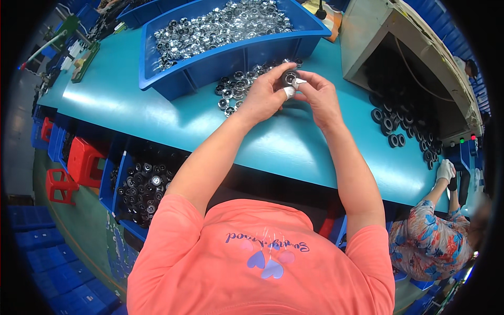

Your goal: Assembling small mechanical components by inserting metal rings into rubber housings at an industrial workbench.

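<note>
Over the teal table, my left hand and my right hand together grip a small wheel with a black tyre and a shiny hub. White wraps cover both thumb tips, which press near the wheel's lower edge. Just left of my hands lies a loose pile of silver-and-black wheel hubs. Behind it stands a large blue bin filled with more such shiny hubs. Black rubber tyres are heaped on the table farther right. My fingers partly hide the wheel.
A boxy pale metal housing with a dark opening stands at the right. Beyond the tyres is a co-worker's white-gloved hand. Below the table's left front, a blue crate holds many dark wheels. Red stools stand on the floor.
</note>
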Available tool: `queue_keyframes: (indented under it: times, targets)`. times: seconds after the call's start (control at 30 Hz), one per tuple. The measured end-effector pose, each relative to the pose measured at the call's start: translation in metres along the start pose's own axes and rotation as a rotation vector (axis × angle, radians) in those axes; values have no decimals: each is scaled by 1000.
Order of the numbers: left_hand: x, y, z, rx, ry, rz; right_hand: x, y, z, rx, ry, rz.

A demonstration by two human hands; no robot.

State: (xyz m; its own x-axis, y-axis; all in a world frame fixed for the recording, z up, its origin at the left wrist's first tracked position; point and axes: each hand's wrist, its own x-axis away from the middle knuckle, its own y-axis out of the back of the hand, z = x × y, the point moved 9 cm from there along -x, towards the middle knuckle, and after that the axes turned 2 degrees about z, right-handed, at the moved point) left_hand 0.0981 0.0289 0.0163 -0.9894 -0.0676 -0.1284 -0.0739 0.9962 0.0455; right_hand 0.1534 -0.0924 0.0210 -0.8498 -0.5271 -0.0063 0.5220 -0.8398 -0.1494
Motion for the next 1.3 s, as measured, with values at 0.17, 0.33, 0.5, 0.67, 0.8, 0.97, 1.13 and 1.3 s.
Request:
queue_keyframes:
  times: [0.17,0.33,0.5,0.67,0.8,0.97,1.13,1.3]
  targets:
    - [3,-3,-7,-109,-104,-39,-3,5,-16,-32,-25,-43]
    - [9,-3,-16,-164,-132,-82,-4,6,-25,-100,-91,-20]
    - [12,-2,-27,-405,-330,-138,-8,10,-34,-92,-135,-14]
    - [17,-8,-38,-630,-416,-171,-8,12,-42,-154,-193,-11]
    - [9,-6,-26,-375,-270,-105,-7,11,-40,-194,-261,53]
    - [0,-4,-3,197,-8,9,-7,9,-7,-184,-134,139]
    - [-2,-2,2,227,33,-4,-10,15,-3,-61,-37,96]
    - [0,4,3,120,19,-55,-3,5,2,106,9,69]
